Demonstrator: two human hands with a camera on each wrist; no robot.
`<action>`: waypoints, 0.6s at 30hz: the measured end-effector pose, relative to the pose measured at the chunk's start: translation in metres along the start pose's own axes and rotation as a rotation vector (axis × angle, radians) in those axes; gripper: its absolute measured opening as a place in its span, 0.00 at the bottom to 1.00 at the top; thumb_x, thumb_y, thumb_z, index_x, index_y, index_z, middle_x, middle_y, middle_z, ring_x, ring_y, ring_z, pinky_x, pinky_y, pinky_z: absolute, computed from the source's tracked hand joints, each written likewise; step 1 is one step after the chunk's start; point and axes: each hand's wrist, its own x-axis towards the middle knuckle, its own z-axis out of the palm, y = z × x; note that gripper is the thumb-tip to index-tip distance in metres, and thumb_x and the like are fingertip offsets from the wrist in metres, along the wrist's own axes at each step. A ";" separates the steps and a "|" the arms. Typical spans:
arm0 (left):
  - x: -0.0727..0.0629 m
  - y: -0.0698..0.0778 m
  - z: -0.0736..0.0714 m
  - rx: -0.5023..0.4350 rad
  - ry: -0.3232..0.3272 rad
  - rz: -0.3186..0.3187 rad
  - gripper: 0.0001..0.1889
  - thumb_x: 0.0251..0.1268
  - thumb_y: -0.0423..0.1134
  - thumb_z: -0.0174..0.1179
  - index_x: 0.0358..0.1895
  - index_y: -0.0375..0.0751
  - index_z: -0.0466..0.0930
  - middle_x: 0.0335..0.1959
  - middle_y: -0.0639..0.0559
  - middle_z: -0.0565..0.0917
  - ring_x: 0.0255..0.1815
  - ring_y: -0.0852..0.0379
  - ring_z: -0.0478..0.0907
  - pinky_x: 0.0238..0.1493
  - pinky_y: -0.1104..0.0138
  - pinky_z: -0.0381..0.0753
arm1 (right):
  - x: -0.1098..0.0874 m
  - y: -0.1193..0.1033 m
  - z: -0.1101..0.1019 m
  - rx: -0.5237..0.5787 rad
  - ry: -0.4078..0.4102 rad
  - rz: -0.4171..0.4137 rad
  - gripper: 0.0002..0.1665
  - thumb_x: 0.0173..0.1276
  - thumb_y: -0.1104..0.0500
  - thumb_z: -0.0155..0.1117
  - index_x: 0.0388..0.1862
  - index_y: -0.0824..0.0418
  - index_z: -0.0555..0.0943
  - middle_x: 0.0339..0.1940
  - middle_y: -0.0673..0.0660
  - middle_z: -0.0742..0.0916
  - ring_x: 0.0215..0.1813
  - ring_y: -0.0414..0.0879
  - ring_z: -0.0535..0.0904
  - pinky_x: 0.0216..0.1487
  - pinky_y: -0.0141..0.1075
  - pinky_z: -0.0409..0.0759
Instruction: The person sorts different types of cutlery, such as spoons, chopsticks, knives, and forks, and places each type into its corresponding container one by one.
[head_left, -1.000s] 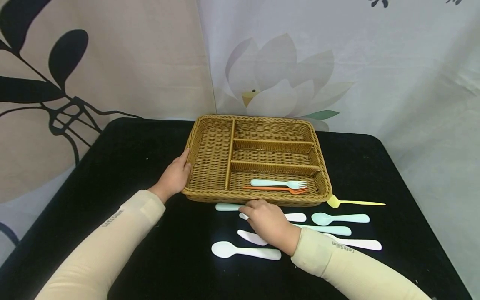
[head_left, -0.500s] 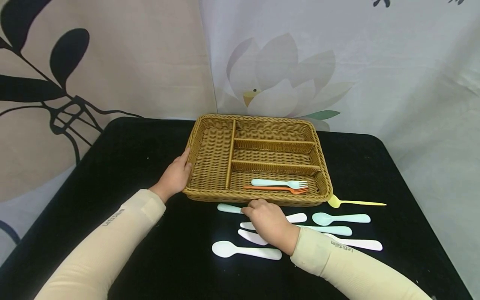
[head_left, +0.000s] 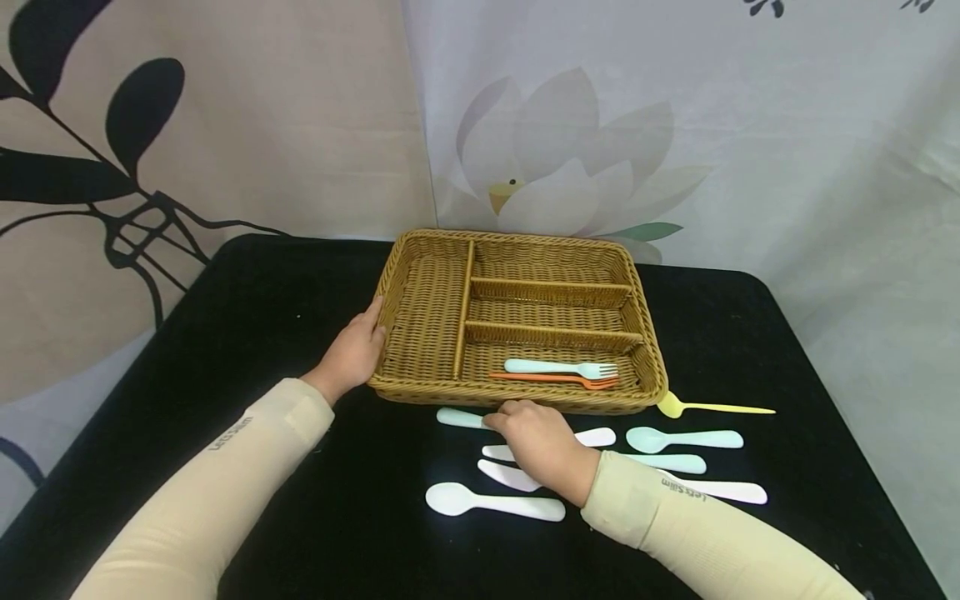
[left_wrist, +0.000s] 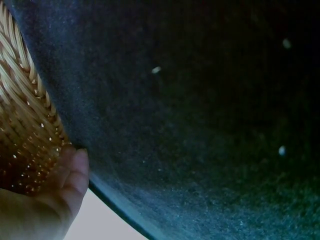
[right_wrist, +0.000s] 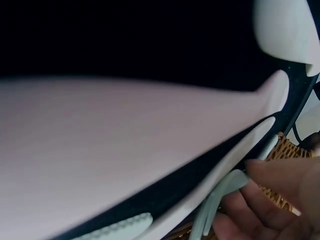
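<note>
My left hand (head_left: 351,354) rests against the left side of a wicker basket (head_left: 517,397), its fingertips at the rim. In the left wrist view, the fingers (left_wrist: 75,175) lie along the woven wall. My right hand (head_left: 542,447) reaches down over the cutlery in front of the basket. It pinches a mint fork (right_wrist: 235,181) between thumb and fingers; the fork's handle (head_left: 460,418) sticks out to the left in the head view and its other end is hidden. Just below, a white knife (head_left: 596,437) passes under the hand, beside a second white knife (head_left: 506,475).
A mint fork (head_left: 543,366) and an orange fork (head_left: 540,377) lie in the basket's front compartment. To the right are a yellow spoon (head_left: 720,407), a mint spoon (head_left: 697,439), a mint handle (head_left: 671,463) and a white handle (head_left: 731,491). A white spoon (head_left: 502,504) lies nearest.
The mint fork's handle has tilted slightly and shifted a little right under my right hand. The white knife's blade has swung toward me. My left hand stays at the basket.
</note>
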 end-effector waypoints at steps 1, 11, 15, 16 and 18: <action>0.000 0.000 0.000 -0.001 0.002 0.000 0.31 0.80 0.41 0.32 0.78 0.43 0.32 0.75 0.32 0.52 0.73 0.36 0.54 0.71 0.44 0.52 | 0.000 0.000 0.000 0.002 0.002 0.001 0.19 0.64 0.71 0.61 0.50 0.56 0.85 0.40 0.52 0.86 0.45 0.46 0.82 0.38 0.39 0.82; -0.001 0.001 0.001 -0.008 0.000 -0.011 0.31 0.80 0.41 0.32 0.78 0.44 0.31 0.75 0.33 0.52 0.71 0.36 0.57 0.70 0.43 0.55 | -0.007 0.000 -0.005 0.052 0.039 -0.021 0.18 0.62 0.71 0.63 0.48 0.55 0.86 0.36 0.50 0.84 0.42 0.44 0.81 0.33 0.34 0.80; -0.001 0.001 0.000 -0.003 0.003 -0.009 0.31 0.80 0.42 0.32 0.78 0.44 0.31 0.75 0.33 0.52 0.72 0.36 0.56 0.70 0.43 0.55 | -0.010 0.001 -0.012 0.081 0.068 -0.050 0.18 0.61 0.70 0.65 0.48 0.55 0.86 0.35 0.50 0.84 0.40 0.43 0.80 0.30 0.32 0.79; -0.001 0.001 0.000 -0.002 0.004 -0.005 0.31 0.80 0.41 0.32 0.78 0.44 0.31 0.75 0.33 0.52 0.72 0.36 0.56 0.70 0.43 0.55 | -0.011 0.001 -0.014 0.091 0.077 -0.058 0.19 0.61 0.70 0.65 0.48 0.55 0.86 0.35 0.49 0.84 0.39 0.42 0.80 0.29 0.31 0.78; -0.001 0.000 0.001 -0.001 0.008 0.000 0.31 0.80 0.41 0.33 0.78 0.44 0.32 0.74 0.32 0.53 0.71 0.36 0.57 0.70 0.43 0.55 | -0.013 0.002 -0.018 0.109 0.089 -0.064 0.19 0.61 0.71 0.64 0.48 0.54 0.86 0.35 0.49 0.84 0.38 0.42 0.80 0.26 0.30 0.76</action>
